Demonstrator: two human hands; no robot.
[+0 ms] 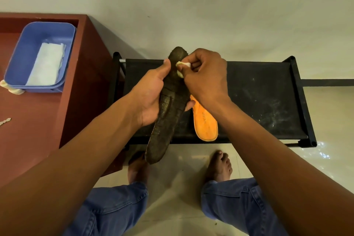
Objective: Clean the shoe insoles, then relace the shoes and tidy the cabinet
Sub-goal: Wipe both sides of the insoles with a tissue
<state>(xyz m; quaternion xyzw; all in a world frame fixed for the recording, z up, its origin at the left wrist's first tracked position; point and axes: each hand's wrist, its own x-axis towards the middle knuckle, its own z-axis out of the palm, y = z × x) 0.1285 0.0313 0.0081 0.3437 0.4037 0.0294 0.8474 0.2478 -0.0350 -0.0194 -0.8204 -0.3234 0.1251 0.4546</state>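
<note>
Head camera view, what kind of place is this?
Probably a home entryway or shoe corner: a low black shoe rack against a plain wall, a tiled floor, and a red-brown cabinet beside it.

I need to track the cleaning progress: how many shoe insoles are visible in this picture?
2. A dark brown, dirty insole is held in the left hand while the right hand wipes it with a small white cloth. An orange foam insole lies on the black fabric rack shelf. Others may be hidden.
</note>
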